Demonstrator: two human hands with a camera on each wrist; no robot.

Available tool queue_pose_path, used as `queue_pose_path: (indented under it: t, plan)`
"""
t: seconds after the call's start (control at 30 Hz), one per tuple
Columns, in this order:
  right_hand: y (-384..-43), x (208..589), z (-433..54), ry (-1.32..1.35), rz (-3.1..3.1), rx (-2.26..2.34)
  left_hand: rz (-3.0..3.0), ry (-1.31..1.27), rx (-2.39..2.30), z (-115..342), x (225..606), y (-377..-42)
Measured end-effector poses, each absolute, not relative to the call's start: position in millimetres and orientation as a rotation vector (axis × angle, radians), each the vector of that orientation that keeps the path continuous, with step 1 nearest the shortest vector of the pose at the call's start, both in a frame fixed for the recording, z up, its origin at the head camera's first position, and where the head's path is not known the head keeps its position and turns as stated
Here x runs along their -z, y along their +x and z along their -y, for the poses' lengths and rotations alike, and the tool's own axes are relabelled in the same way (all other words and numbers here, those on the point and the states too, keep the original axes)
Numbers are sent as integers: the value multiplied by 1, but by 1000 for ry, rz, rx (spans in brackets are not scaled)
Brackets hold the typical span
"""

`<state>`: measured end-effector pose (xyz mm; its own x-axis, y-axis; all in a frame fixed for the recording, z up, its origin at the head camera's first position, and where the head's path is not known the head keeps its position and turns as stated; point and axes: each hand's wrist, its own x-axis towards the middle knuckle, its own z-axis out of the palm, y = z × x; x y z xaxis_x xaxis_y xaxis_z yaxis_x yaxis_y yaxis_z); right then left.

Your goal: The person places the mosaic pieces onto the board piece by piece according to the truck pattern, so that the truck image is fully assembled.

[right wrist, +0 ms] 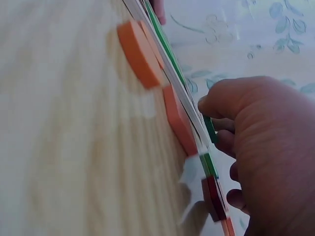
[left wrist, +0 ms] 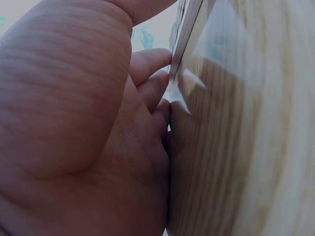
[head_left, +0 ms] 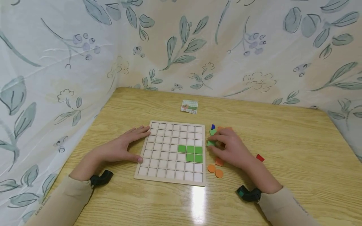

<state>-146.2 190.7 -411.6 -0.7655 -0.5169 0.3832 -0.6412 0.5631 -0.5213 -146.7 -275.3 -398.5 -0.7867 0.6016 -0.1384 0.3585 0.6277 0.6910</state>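
A pale wooden grid board (head_left: 161, 155) lies flat on the table, with several green square tiles (head_left: 190, 149) set in cells toward its right side. My left hand (head_left: 118, 146) rests at the board's left edge, fingers extended and the thumb tip on the rim. Just right of the board, my right hand (head_left: 230, 146) pinches a green piece (right wrist: 210, 130) between thumb and fingers. Around that hand lie a light green piece (head_left: 213, 132), a blue piece (head_left: 213, 126) and orange pieces, some partly hidden under it. In the left wrist view the palm fills much of the picture.
A small picture card (head_left: 189, 106) with a printed grid lies behind the board. Two orange discs (head_left: 219, 173) sit near the board's lower right corner. A red piece (head_left: 260, 158) lies farther right on the wooden table (head_left: 297, 150). Patterned cloth (head_left: 215, 47) hangs behind.
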Motion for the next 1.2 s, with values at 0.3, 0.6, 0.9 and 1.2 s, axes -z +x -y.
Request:
queue_pose_path:
  t: [0.3,0.6,0.9,1.2]
  plan:
    - [-141,406,-166,1074,2611,-972,-2499,771,-946,274,398,-147]
    - [-134,404,-136,1225,2537,-921,-2490,753,-958,275,396,-146]
    - [-131,407,-113,1291,2532,-889,-2487,758,-963,277,396,-147]
    - [-129,406,-101,1356,2490,-881,-2489,764,-940,277,397,-150]
